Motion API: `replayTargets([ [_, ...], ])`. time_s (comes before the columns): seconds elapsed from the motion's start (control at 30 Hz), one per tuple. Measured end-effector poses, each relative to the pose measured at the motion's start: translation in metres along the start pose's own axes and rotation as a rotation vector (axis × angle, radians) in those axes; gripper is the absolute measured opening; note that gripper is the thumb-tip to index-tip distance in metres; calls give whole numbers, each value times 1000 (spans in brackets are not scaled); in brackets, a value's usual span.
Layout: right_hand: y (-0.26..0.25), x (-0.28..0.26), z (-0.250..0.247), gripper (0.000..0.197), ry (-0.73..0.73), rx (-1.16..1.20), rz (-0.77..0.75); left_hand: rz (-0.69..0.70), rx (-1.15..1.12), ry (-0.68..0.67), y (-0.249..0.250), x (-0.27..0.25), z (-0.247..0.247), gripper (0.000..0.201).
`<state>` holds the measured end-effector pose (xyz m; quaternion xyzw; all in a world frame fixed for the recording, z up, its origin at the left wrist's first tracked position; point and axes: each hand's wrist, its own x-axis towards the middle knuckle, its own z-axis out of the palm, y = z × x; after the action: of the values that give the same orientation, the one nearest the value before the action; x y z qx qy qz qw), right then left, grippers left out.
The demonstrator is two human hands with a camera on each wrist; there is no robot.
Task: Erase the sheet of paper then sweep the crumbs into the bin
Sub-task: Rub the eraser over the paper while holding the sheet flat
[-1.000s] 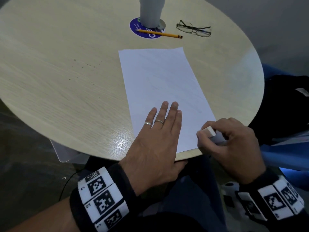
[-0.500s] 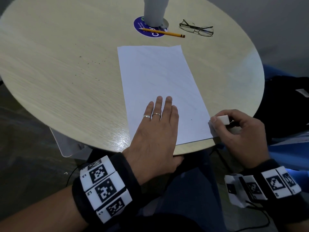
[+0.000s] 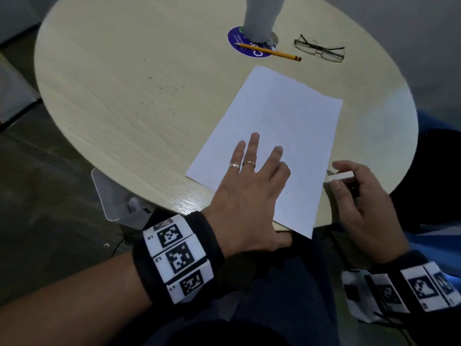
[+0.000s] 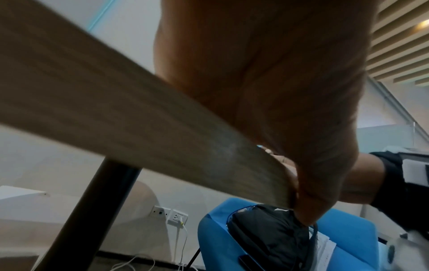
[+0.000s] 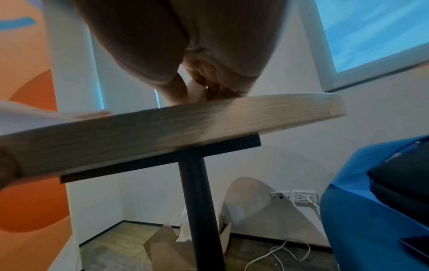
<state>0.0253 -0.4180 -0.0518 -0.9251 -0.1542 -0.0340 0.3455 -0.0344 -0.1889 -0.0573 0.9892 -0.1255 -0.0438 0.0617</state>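
**Head view: left hand flat on the sheet, eraser held at its right edge**

Head view, centre of frame: your sheet of paper [image 3: 274, 136] lies skewed on the round desk [image 3: 119, 78], its near corner hanging over the desk's lower edge. Your left hand [image 3: 249, 196] rests palm-down on the lower part of the sheet, grip spread, fingers straight and fanned, two rings showing, thumb tucked at the desk's edge. Left wrist view confirms it: the thumb [image 4: 308, 207] sits against the rim.

Lower right of frame: your right hand [image 3: 361, 203] pinches a white eraser [image 3: 341, 176] between thumb and fingers, just beside the sheet's right edge. Whether the eraser touches the paper, you cannot tell from here. The right wrist view shows the fingertips [image 5: 218, 91] down at the desk surface with a pale sliver between them.

Upper left of the desk: dark crumbs [image 3: 162, 92] scattered loosely, well apart from the sheet.

Top of frame: a yellow pencil [image 3: 269, 52] lies across a blue round sticker [image 3: 237, 42], where a grey column [image 3: 259, 16] stands. Glasses [image 3: 319, 49] sit to the right of the pencil.

Left lower frame, below the desk edge: a clear plastic container [image 3: 109, 196] on the floor, partly hidden by the desk.
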Motion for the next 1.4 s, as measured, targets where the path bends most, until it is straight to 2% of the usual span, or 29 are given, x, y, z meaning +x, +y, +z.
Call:
replayTargets([
  [0.2,-16,-4,10,20,47,58,-112,-17,-18,-4,-3,3,6,133],
  [0.33,-30,-8,21,15,-45,14,-277,-32,-23,5,-4,2,7,134],
  [0.43,-37,-10,28,9,-102,-54,-341,-32,-33,0,-5,3,7,135],
  [0.63,-32,-4,17,13,25,-86,-253,-29,-30,-8,-3,2,6,137],
  [0.73,-46,-12,29,11,-20,-95,-317,-23,-30,5,-6,4,7,135],
  [0.8,-40,-12,27,12,-53,-85,-287,-22,-35,-8,-5,3,7,135],
  [0.93,-27,-8,15,12,-17,-48,-225,-5,-32,-9,-7,4,7,138],
  [1.0,-30,-5,19,8,7,-29,-257,30,-2,-17,-12,9,6,140],
  [1.07,-28,0,27,12,15,-66,-288,74,36,-42,-18,13,4,142],
  [1.13,-23,4,28,13,27,-43,-244,95,68,-56,-22,12,4,145],
  [1.2,-17,6,25,14,52,6,-178,56,58,-57,-23,6,2,149],
  [1.27,-17,6,24,13,69,24,-126,-31,-43,-67,-21,-1,0,152],
  [1.33,-19,7,25,12,70,30,-80,-133,-189,-61,-18,-5,-2,146],
  [1.4,-22,9,25,10,52,49,-80,-175,-253,-29,-18,-5,-3,137],
])
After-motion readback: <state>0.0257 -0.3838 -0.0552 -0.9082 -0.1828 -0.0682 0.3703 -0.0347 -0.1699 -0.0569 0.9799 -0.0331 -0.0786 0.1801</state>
